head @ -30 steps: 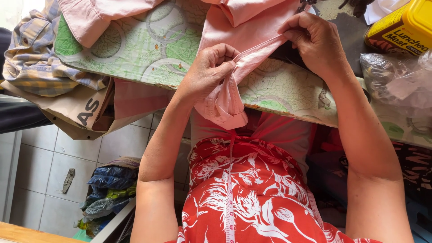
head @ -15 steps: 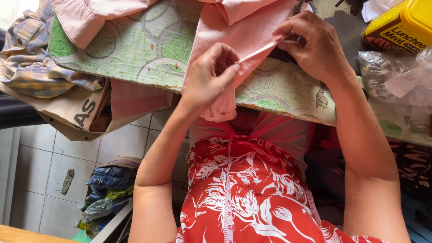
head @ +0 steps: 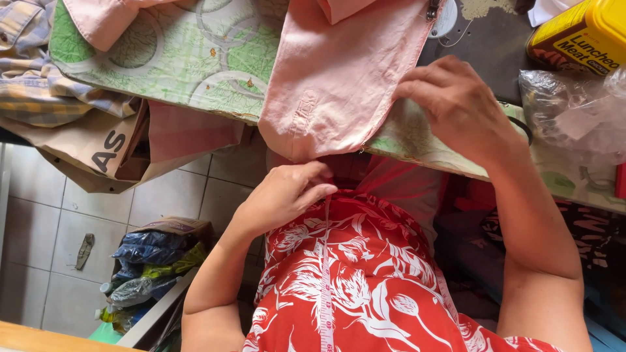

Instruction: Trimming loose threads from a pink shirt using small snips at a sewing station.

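A pink cloth garment (head: 339,78) lies over the green patterned table cover (head: 195,58) and hangs past the table's near edge. My right hand (head: 456,107) presses flat on the cloth's right edge, fingers spread, on the table. My left hand (head: 287,195) is below the table edge, just under the hanging cloth, fingers loosely curled and holding nothing. A tape measure (head: 326,280) hangs down the front of my red flowered dress (head: 365,287).
A yellow tin (head: 580,39) and a clear plastic bag (head: 574,111) sit on the table at the right. Checked fabric (head: 32,72) and a brown paper bag (head: 98,150) hang at the left. Bags and bottles (head: 143,274) lie on the tiled floor.
My left hand let go of the folded pink cloth and dropped below the table edge. The cloth now lies flatter, and my right hand went from pinching it to pressing on it.
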